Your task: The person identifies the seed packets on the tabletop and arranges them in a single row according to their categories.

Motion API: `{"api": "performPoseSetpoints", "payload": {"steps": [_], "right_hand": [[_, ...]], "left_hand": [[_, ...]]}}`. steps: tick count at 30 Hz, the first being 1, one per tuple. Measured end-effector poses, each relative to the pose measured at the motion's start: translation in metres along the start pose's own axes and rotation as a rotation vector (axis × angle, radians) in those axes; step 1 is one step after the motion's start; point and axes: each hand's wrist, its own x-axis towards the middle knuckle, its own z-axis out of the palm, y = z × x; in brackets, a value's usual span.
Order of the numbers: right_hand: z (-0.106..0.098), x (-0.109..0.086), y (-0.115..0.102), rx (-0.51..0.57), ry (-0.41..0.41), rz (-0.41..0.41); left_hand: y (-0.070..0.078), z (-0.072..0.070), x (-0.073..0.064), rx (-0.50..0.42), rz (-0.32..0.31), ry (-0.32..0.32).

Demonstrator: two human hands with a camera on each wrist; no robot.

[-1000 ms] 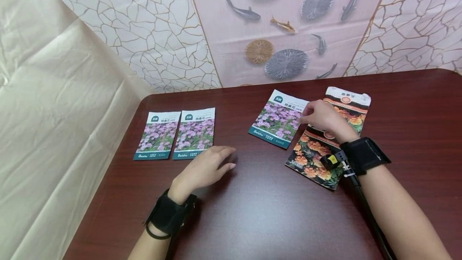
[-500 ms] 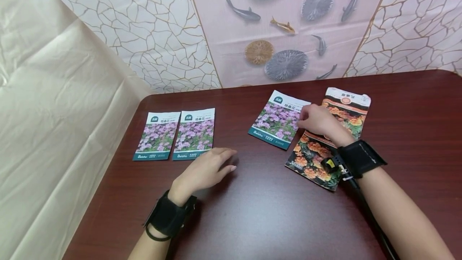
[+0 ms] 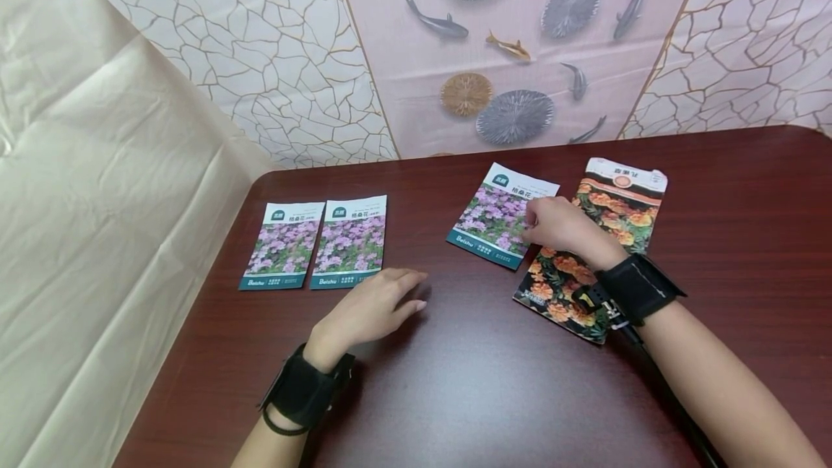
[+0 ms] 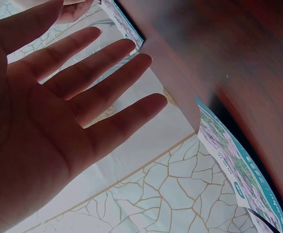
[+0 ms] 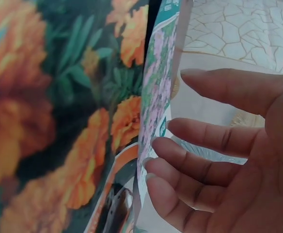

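Note:
My right hand (image 3: 564, 226) hovers low over the right edge of a seed packet with pink flowers (image 3: 489, 217). In the right wrist view its fingers (image 5: 207, 167) are relaxed and bent a little, thumb apart, with nothing between them. Under that hand and wrist lie orange-flower seed packets, an upper one (image 3: 627, 197) and a lower one (image 3: 562, 287), partly hidden by the hand. My left hand (image 3: 364, 313) is held palm down over the table, fingers loose and holding nothing. Its fingertips are near the lower corner of another pink-flower packet (image 3: 351, 240).
A matching pink-flower packet (image 3: 284, 244) lies beside that one at the left. The dark reddish-brown table (image 3: 448, 381) meets a patterned backdrop (image 3: 416, 78) at the back. Pale cloth (image 3: 110, 222) hangs along the left side. A black cable runs beneath the right forearm.
My right hand has shifted slightly left and toward me, now overlapping more of the pink-flower packet's right side. The left hand and the packets have stayed nearly still.

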Motion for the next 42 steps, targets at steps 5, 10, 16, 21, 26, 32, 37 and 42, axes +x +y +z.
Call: {"api": "performPoseSetpoints", "payload": {"steps": [5, 10, 16, 21, 26, 32, 37, 42], "right_hand": [[0.006, -0.003, -0.004, -0.083, -0.048, -0.064], [0.012, -0.009, -0.012, -0.209, -0.076, -0.155], [0.017, -0.012, -0.021, -0.328, -0.069, -0.196], [0.021, -0.014, -0.023, -0.371, -0.037, -0.271], [0.024, -0.018, -0.023, -0.335, 0.013, -0.363], [0.024, -0.025, -0.022, -0.306, 0.145, -0.442], [0.022, -0.03, -0.023, -0.273, 0.261, -0.528], [0.021, -0.035, -0.027, -0.229, 0.311, -0.597]], "left_hand": [[0.001, 0.0, 0.0, 0.002, 0.004, 0.001], [0.001, 0.0, -0.001, -0.006, 0.016, 0.0], [0.001, 0.001, 0.0, -0.007, 0.015, -0.008], [0.001, 0.002, 0.001, 0.001, 0.004, -0.015], [0.0, 0.003, 0.001, -0.008, 0.001, -0.017], [-0.004, 0.005, 0.004, -0.053, -0.038, -0.011], [-0.007, 0.006, 0.007, -0.152, -0.086, 0.059], [-0.012, 0.007, 0.01, -0.251, -0.127, 0.141]]}}
